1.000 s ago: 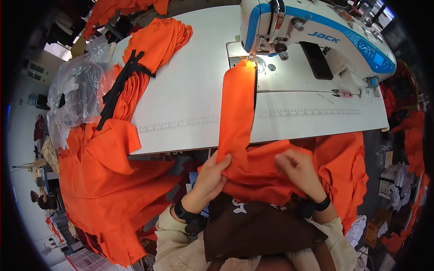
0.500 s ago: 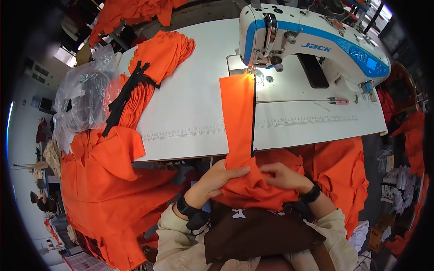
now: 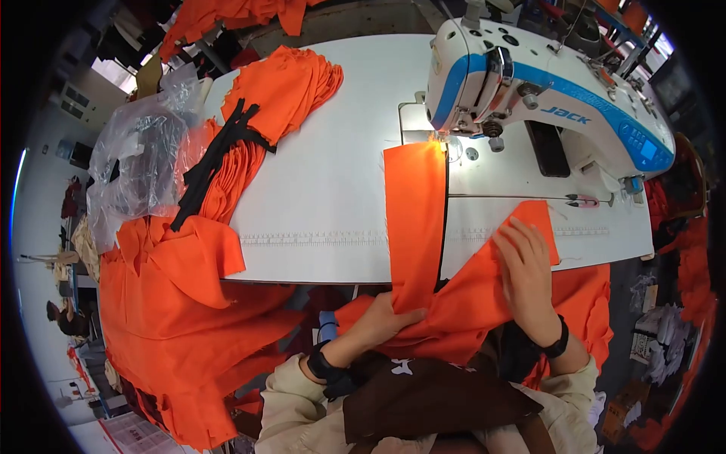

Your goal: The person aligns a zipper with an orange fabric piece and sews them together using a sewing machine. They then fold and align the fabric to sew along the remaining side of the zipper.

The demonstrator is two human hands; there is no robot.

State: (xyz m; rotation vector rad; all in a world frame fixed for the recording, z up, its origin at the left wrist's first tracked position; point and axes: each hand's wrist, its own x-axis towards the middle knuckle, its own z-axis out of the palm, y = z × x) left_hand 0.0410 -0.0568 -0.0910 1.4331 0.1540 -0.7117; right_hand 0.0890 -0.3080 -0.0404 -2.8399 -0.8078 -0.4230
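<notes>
An orange cloth strip (image 3: 414, 219) with a black edge on its right runs from under the needle area of the white and blue sewing machine (image 3: 529, 79) to the table's front edge. My left hand (image 3: 382, 319) is closed on the orange cloth near that edge, its thumb on top. To the right, my right hand (image 3: 523, 265) lies on another part of the orange cloth (image 3: 480, 291), which reaches up onto the table. Its fingers are stretched out and point toward the machine. More of the cloth is bunched above my brown apron (image 3: 439, 397).
A stack of orange pieces (image 3: 283, 87), black strips (image 3: 215, 163) and a clear plastic bag (image 3: 140, 166) lie at the left. Orange fabric (image 3: 189, 333) hangs off the front left. A dark phone (image 3: 548, 148) and small snips (image 3: 584, 200) are at the right.
My right hand has moved up and right, opening out, and part of the cloth now lies on the table's front. My left hand is slightly lower and further right. The view has shifted a little.
</notes>
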